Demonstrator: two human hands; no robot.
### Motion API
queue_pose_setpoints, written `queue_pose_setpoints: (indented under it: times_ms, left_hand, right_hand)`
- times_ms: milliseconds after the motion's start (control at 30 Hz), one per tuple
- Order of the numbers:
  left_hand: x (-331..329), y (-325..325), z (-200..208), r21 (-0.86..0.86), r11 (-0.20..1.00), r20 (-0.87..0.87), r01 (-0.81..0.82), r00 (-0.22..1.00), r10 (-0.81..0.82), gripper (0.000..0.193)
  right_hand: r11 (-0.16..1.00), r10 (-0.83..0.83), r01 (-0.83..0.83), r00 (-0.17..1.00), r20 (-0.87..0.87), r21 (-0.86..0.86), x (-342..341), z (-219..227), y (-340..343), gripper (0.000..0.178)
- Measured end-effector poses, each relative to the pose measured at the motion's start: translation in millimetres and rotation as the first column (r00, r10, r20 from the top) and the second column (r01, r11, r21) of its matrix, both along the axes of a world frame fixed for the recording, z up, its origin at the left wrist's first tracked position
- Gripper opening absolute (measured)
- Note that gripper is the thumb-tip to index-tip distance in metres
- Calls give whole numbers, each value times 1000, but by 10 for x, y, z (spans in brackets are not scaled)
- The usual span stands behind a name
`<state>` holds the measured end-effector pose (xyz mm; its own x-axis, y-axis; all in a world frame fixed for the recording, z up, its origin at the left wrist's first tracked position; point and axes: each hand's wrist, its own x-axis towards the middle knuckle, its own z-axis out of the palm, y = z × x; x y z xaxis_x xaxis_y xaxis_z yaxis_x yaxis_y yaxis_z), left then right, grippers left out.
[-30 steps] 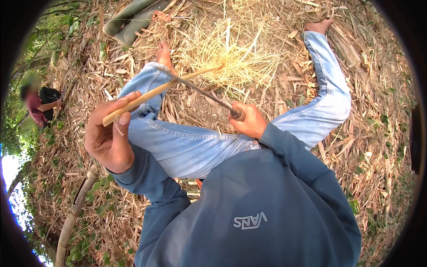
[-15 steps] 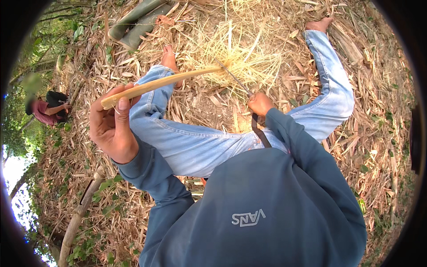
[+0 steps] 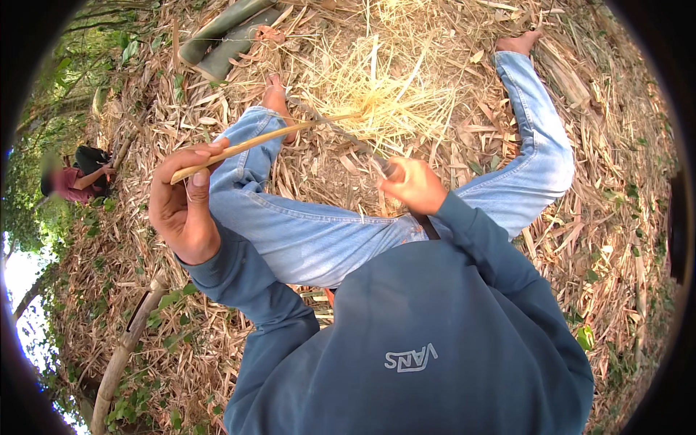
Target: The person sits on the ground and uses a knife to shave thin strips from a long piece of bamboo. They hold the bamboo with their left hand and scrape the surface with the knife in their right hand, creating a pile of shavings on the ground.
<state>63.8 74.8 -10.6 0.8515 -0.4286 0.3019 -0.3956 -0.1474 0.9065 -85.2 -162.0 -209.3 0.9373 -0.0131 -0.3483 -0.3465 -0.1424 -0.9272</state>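
Observation:
My left hand (image 3: pixel 181 206) pinches the near end of a long, pale bamboo strip (image 3: pixel 264 139) between thumb and fingers. From there the strip stretches away to the right, its far end over a heap of thin yellow shavings (image 3: pixel 395 105). A knife (image 3: pixel 348 136) is gripped by its handle in my right hand (image 3: pixel 419 187), which is slightly blurred. The dark blade points up and to the left and crosses the strip toward its far end. Whether the edge touches the strip I cannot tell.
My legs in blue jeans (image 3: pixel 304 232) spread around the shavings, feet bare. Two green bamboo lengths (image 3: pixel 235 54) lie at the upper left. A cut pole (image 3: pixel 119 362) lies at lower left. Another person (image 3: pixel 80 181) is farther off at left. Dry leaves cover the ground.
The knife has moved left along the strip, away from its far end, and my right hand has risen a little. The strip now looks narrower, as if turned. My left hand keeps its pinch.

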Motion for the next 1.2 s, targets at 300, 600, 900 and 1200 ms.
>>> queue_pose_setpoints:
  times_ms: [300,600,900,1200]
  left_hand:
    - [30,34,4,10,995,-23,-97,995,97,15]
    - [-9,-12,-21,-57,998,-23,-24,999,23,13]
    - [12,-84,4,-35,995,-21,-94,995,93,14]
    - [87,-115,-12,-4,973,-22,-232,973,232,23]
  right_hand:
    - [994,-35,31,998,-42,-108,43,207,212,17]
    - [978,-48,21,990,-129,-206,-2,-321,29,20]
    - [915,-15,-103,958,-287,-390,-24,-1105,-187,27]
    - [912,-33,-147,904,-427,-382,21,-1122,-343,30]
